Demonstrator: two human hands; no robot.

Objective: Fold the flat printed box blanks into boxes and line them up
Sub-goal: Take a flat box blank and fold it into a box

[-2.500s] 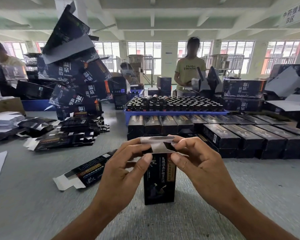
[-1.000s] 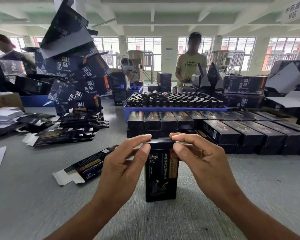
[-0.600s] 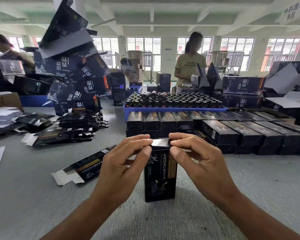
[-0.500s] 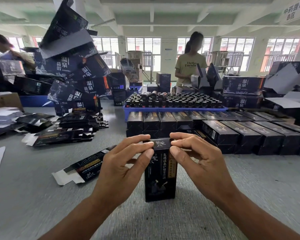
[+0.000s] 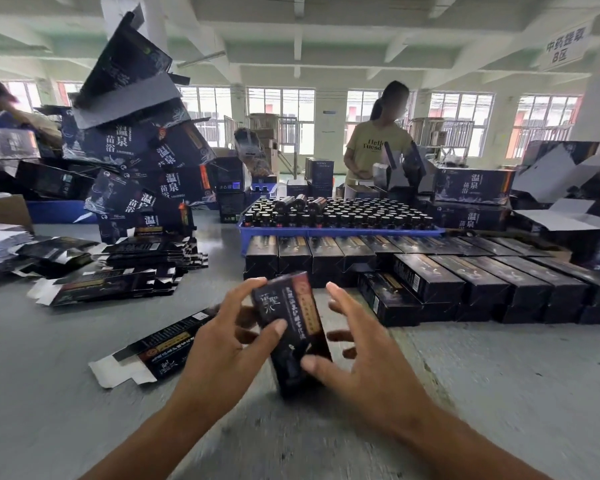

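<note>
In the head view, the person is working on one folded box (image 5: 291, 332). It is black with printed letters on it. Its top end looks closed now, so the folding of this box seems to be nearly finished. The box is tilting, with its top leaning to the left, just above the grey table (image 5: 499, 393). I cannot tell if its bottom corner is touching the table.

The left hand (image 5: 222, 348) is gripping the box. Its thumb is pressing on the front and its fingers are curling round the top and the left side. The right hand (image 5: 357, 358) is spreading its fingers wide. Its thumb is touching the lower front of the box. The other fingers are reaching out past the right side, and I cannot tell if they are touching the box.

I think the next move is laying this box down beside the row of finished boxes (image 5: 465, 282), which is lying just behind the hands. The box should be turning the same way as the others, with its side snug against the end one.

After that, there is a flat blank (image 5: 160, 344) lying on the table just left of the left hand. More blanks are sitting in a pile (image 5: 125, 268) further left.
</note>
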